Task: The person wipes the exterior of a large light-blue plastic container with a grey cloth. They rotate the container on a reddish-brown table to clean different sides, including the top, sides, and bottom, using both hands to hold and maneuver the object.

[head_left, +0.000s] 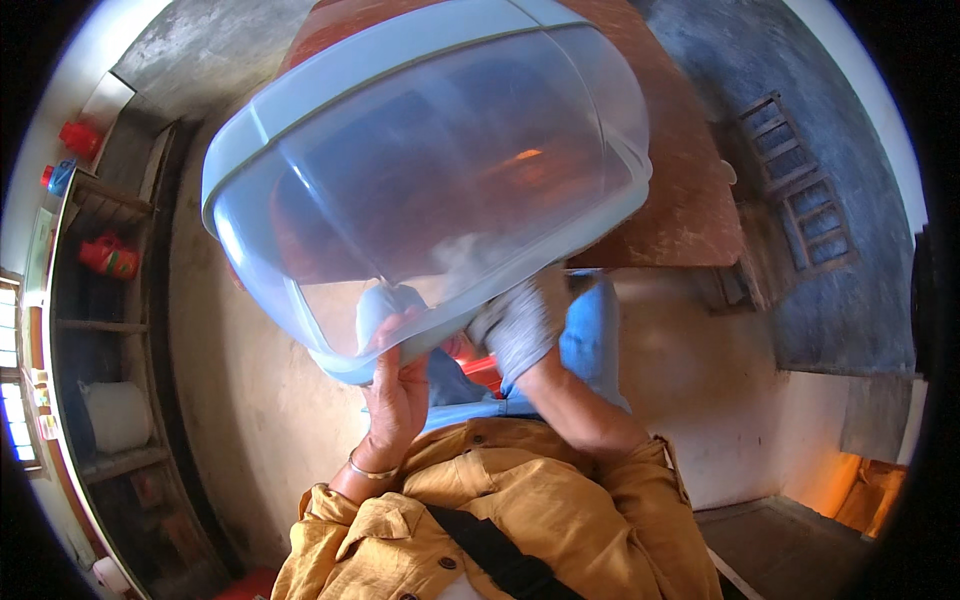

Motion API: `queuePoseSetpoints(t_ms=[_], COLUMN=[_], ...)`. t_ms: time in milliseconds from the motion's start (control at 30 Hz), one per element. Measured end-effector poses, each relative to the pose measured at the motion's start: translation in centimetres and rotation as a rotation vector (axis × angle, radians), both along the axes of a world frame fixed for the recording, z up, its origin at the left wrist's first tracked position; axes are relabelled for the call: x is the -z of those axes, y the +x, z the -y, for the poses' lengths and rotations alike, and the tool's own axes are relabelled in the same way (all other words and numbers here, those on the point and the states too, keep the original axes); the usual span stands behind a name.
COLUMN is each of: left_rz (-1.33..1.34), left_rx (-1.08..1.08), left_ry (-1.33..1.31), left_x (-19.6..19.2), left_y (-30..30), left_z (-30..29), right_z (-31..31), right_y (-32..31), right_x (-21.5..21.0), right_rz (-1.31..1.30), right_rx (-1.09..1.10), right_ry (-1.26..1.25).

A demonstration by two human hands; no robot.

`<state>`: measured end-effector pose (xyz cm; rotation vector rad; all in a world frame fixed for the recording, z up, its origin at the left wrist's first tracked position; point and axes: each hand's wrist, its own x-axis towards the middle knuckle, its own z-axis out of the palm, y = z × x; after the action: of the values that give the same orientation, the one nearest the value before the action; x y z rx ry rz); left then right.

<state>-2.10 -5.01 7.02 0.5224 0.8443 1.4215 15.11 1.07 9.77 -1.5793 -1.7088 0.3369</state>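
Observation:
A large clear plastic storage box (430, 170) with a pale blue-white band and rim is tilted up before me, above my knees. At its lower left corner, my bare left hand (395, 390) is closed on the rim, thumb and fingers pinching the edge. My right hand (515, 330) is wrapped in grey-white knitted fabric, a glove or a cloth, and lies at the near rim. A blurred whitish patch of that fabric shows through the clear wall. The fingers of my right hand are hidden and smeared by motion.
A reddish-brown table (670, 200) stands beyond the box. Along the left wall runs a wooden shelf (105, 325) with red jugs (108, 256) and a white container (115, 415). A wooden ladder-like frame (795, 180) is on the right. Something red (482, 375) sits between my legs.

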Motion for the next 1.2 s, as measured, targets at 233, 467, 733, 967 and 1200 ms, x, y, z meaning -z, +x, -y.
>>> queuePoseSetpoints(t_ms=[233,467,733,967,1200], left_rz=[0.035,0.253,0.327,0.338,0.336], left_rx=[0.053,-0.205,0.052,0.165,0.123], left_ry=[0.047,-0.083,-0.149,-0.038,0.020], left_x=[-0.5,-1.1,-0.1,0.0,2.5], left_y=[-1.8,-0.7,4.0,2.1,2.5], left_z=[0.0,-1.8,-2.9,-3.0,-3.5], right_z=[-2.0,-2.3,0.6,-1.2,2.4], right_y=[4.3,4.2,-2.0,7.1,0.7], right_x=[7.7,3.9,1.9,6.6,4.7], right_rz=[-1.717,-0.053,0.519,-0.276,-0.677], right_rx=[0.011,0.211,-0.039,-0.003,0.029], right_ry=[-0.199,-0.029,-0.135,-0.123,-0.183])
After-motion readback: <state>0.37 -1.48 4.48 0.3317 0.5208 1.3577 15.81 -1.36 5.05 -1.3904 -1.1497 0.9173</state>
